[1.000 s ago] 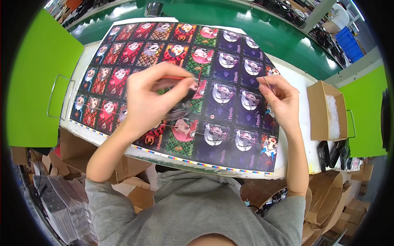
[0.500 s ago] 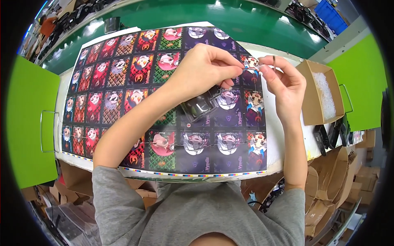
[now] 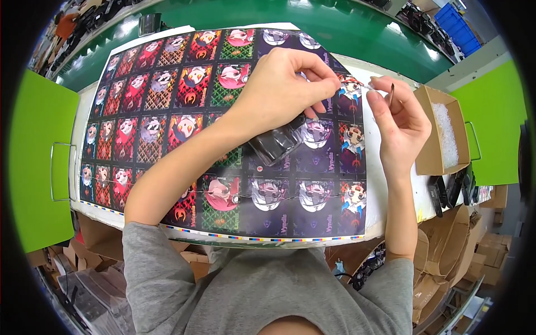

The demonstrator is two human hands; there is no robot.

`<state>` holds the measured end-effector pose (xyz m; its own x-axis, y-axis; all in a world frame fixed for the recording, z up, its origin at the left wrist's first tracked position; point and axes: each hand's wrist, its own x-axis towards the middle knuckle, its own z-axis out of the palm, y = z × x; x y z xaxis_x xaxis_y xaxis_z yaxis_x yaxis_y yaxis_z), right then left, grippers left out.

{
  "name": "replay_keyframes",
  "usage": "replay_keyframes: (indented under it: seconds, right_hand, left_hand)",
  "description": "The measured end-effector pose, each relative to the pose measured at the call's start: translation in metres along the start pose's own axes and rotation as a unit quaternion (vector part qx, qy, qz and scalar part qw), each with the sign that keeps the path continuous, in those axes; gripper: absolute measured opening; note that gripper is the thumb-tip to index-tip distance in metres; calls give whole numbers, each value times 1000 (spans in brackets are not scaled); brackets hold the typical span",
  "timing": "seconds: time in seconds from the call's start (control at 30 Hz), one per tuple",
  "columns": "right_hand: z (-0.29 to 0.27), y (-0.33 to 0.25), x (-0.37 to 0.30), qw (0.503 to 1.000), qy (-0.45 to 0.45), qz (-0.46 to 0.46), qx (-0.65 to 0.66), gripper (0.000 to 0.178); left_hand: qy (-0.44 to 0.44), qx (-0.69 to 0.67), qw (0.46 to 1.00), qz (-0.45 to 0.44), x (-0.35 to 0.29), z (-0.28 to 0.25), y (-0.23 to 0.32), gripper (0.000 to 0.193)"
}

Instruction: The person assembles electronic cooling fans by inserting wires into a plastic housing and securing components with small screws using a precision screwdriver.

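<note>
My left hand (image 3: pixel 290 84), coming over the table from the left, pinches the end of a thin reddish wire (image 3: pixel 353 82) between thumb and forefinger. Facing it, my right hand (image 3: pixel 403 120) has thumb and forefinger closed on a small clear piece (image 3: pixel 369 86) near the wire's other end. A slim, dark, pointed tool (image 3: pixel 391 94) sticks up between the right hand's fingers; its kind is too small to make out. Below my left hand lies a glossy black plastic housing (image 3: pixel 276 145), partly covered by the hand, on the printed sheet (image 3: pixel 268 226).
An open cardboard box (image 3: pixel 427 117) full of small clear plastic bits (image 3: pixel 444 134) stands right of my right hand. Several black parts (image 3: pixel 444 192) lie before it. A black cup (image 3: pixel 149 24) stands at the far left, by the green surface (image 3: pixel 223 14). Green panels flank the table.
My right hand has shifted right, away from my left hand, and the gap between them is wider. The dark pointed tool now stands more upright. The whole view has tilted slightly.
</note>
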<state>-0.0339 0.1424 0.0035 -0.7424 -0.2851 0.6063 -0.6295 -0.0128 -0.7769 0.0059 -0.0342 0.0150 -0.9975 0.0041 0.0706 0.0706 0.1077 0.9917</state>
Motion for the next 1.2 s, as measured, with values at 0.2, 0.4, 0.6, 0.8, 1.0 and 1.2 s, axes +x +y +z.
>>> replay_keyframes:
  seconds: [0.2,0.4,0.6,0.8,1.0,1.2]
  right_hand:
    - [1,-1,-1,1000,-10,-8,-17,25]
    - [2,1,0,1000,-9,-19,-22,35]
    - [2,3,0,1000,11,11,14,31]
    - [-1,4,1,999,0,-15,-37,19]
    - [-1,1,2,997,-7,-38,-73,18]
    - [2,0,0,995,-38,23,-85,20]
  left_hand:
    - [7,1,1000,4,1,0,-2,16]
    - [-2,-12,1000,16,3,-1,-6,15]
    - [-8,2,1000,25,3,0,-6,15]
    - [-3,37,998,44,2,2,-7,12]
    - [13,118,984,134,0,5,-6,10]
    - [14,104,988,109,1,6,-7,10]
